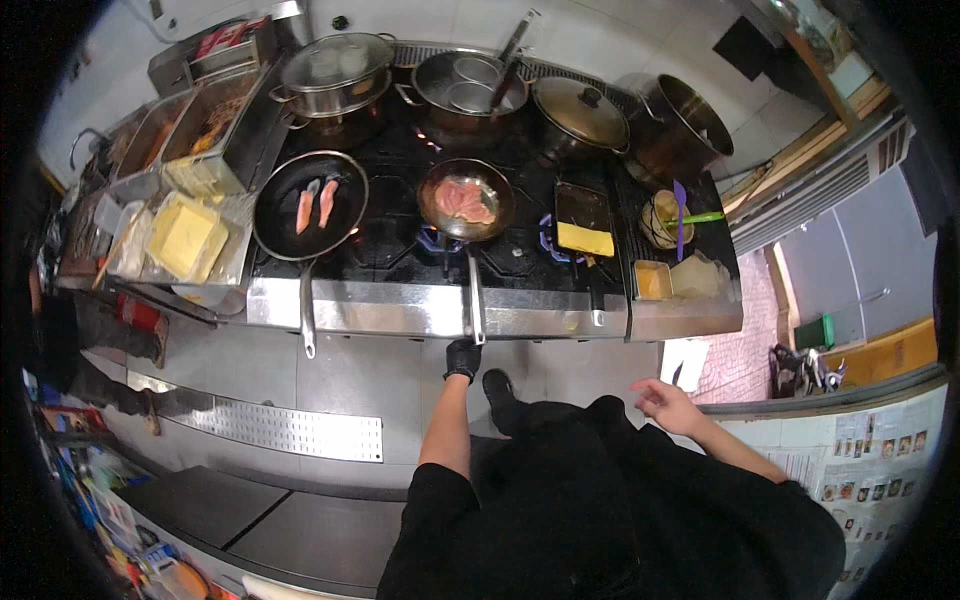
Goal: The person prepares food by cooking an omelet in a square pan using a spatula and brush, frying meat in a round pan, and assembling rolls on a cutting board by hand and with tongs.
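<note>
My left hand, in a black glove, is at the front edge of the stove, by the end of the middle frying pan's handle; whether its fingers grip a stove knob or nothing is hidden. That frying pan holds thin slices of pink meat over a blue flame. My bare right hand hangs in front of the stove, fingers apart and slightly bent, holding nothing. To the left, two pink fish or meat strips lie in a black frying pan. A rectangular pan at the right holds a folded yellow egg layer.
Lidded pots, a wide pan with strainers and a tall stockpot line the stove's back. A tub of yellow spread stands left. Purple and green utensils rest in a container at right. Another person's legs show far left.
</note>
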### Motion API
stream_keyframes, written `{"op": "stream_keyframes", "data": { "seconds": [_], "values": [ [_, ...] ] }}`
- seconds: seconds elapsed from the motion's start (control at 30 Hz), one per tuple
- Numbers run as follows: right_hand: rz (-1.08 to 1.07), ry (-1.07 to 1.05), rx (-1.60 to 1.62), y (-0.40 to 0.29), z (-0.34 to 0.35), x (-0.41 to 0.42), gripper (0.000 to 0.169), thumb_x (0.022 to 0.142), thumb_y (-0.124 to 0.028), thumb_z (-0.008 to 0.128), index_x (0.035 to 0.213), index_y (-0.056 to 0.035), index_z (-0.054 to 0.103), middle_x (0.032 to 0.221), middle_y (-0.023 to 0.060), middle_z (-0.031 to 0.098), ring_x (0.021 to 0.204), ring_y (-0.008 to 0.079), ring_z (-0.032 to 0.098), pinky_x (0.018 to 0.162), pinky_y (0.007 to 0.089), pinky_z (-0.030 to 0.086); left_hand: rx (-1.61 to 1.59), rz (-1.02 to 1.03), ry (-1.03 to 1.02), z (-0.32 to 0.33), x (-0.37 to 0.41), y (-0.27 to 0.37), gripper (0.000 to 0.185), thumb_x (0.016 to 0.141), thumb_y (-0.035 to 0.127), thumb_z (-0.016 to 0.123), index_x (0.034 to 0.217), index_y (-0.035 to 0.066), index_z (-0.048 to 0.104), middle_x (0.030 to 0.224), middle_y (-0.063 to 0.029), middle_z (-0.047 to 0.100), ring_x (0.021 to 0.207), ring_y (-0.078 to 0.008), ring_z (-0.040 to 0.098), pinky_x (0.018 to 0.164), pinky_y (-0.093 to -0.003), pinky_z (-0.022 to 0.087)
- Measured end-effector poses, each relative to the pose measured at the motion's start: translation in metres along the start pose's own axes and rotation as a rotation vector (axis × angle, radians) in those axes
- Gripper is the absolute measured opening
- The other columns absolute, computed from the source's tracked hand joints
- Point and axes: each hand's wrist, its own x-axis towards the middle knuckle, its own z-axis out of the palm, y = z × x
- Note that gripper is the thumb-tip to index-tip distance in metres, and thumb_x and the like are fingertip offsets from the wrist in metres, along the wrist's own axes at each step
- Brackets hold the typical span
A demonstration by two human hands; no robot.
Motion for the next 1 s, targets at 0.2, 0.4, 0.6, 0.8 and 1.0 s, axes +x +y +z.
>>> {"op": "stream_keyframes", "data": {
  "seconds": [0.2, 0.4, 0.6, 0.8, 1.0],
  "values": [
    [0.466, -0.022, -0.296, 0.279, 0.023, -0.030, 0.030, 0.087, -0.025, 0.067, 0.113, -0.0102, 0.065, 0.099, 0.0078, 0.069, 0.091, 0.0189, 0.064, 0.084, 0.0334, 0.050, 0.100, -0.026, 0.236, -0.009, -0.006, -0.008, 0.034, 0.084, 0.037, 0.065, 0.078, 0.004, 0.072, 0.077, -0.0245, 0.065, 0.077, -0.0412, 0.067, 0.066, -0.0485, 0.053],
    [0.637, -0.131, 0.237, 0.319, -0.004, -0.035, 0.023, 0.088, -0.016, 0.063, 0.111, -0.0106, 0.063, 0.092, 0.0082, 0.066, 0.081, 0.0171, 0.063, 0.071, 0.0308, 0.051, -0.020, -0.176, 0.218, -0.012, -0.005, -0.019, 0.036, 0.082, 0.038, 0.068, 0.084, 0.003, 0.071, 0.080, -0.0255, 0.067, 0.082, -0.0419, 0.068, 0.071, -0.0493, 0.053],
    [0.671, -0.141, 0.314, 0.261, -0.010, 0.001, 0.021, 0.089, -0.006, 0.057, 0.110, -0.0067, 0.061, 0.083, 0.0055, 0.064, 0.071, 0.0133, 0.060, 0.063, 0.0271, 0.048, -0.026, -0.189, 0.195, -0.016, -0.007, 0.003, 0.034, 0.083, 0.036, 0.068, 0.085, 0.003, 0.072, 0.082, -0.0246, 0.068, 0.083, -0.0412, 0.068, 0.073, -0.0486, 0.053],
    [0.477, -0.213, 0.202, 0.281, -0.004, 0.026, 0.033, 0.086, -0.011, 0.062, 0.118, -0.0092, 0.061, 0.096, 0.0058, 0.069, 0.089, 0.0138, 0.062, 0.077, 0.0310, 0.050, -0.008, -0.195, 0.236, -0.020, -0.008, 0.005, 0.034, 0.082, 0.036, 0.067, 0.083, 0.003, 0.072, 0.083, -0.0236, 0.068, 0.084, -0.0404, 0.068, 0.073, -0.0482, 0.053],
    [0.526, -0.276, 0.032, 0.382, 0.012, 0.017, 0.046, 0.082, -0.020, 0.070, 0.124, -0.0073, 0.058, 0.106, 0.0096, 0.069, 0.095, 0.0219, 0.065, 0.087, 0.0367, 0.050, 0.081, -0.135, 0.114, -0.014, -0.003, 0.027, 0.040, 0.081, 0.042, 0.068, 0.092, 0.004, 0.072, 0.086, -0.0221, 0.070, 0.084, -0.0394, 0.068, 0.074, -0.0469, 0.054]
  ]
}}
